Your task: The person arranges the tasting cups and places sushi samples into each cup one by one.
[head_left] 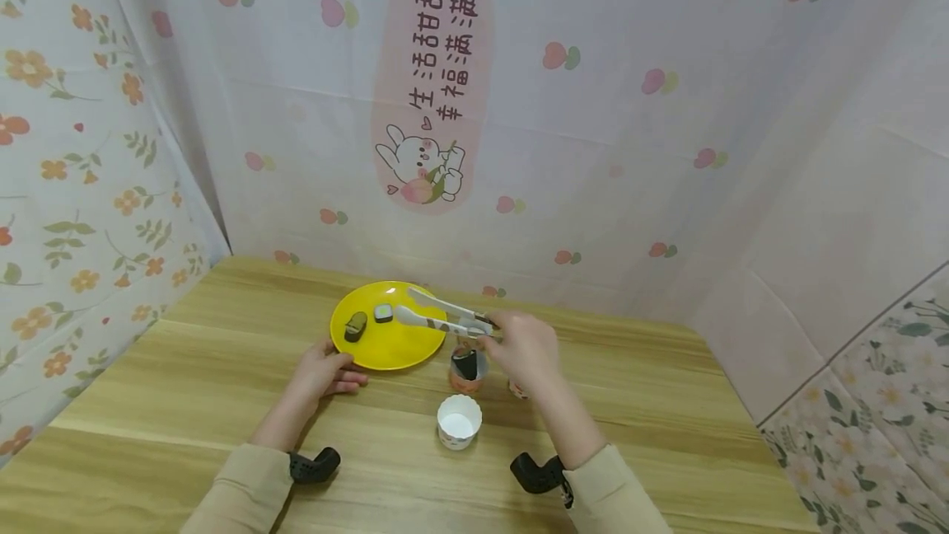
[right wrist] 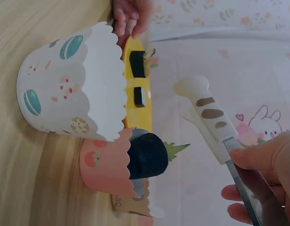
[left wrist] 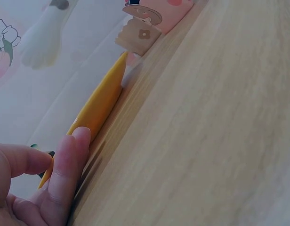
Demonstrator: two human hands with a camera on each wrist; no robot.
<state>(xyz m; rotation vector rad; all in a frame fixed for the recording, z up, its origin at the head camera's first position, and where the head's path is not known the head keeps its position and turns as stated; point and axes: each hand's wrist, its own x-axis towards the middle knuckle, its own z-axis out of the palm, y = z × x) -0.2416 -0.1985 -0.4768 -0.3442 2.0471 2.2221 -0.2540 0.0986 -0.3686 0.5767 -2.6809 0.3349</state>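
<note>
My left hand (head_left: 323, 373) pinches the near left rim of a yellow plate (head_left: 393, 358), thumb above and fingers below, as the left wrist view shows. On the plate lie a sushi piece with an olive-coloured top (head_left: 357, 325) and a small sushi roll (head_left: 383, 312) with a pale green centre. My right hand (head_left: 528, 346) grips white tongs (right wrist: 208, 110) with brown-spotted, paw-shaped tips. The tong tips are spread apart over the right side of the plate, nothing between them. Beneath the tongs, a pink paper cup (right wrist: 105, 162) holds a black-wrapped sushi piece (right wrist: 149, 155).
A white scalloped paper cup (head_left: 458, 421) stands nearer me on the wooden table (head_left: 400, 468). Beside the pink cup is a brown paper cup (right wrist: 128, 203); another cup (head_left: 516, 390) is partly hidden by my right hand. A printed curtain (head_left: 593, 188) hangs behind the table.
</note>
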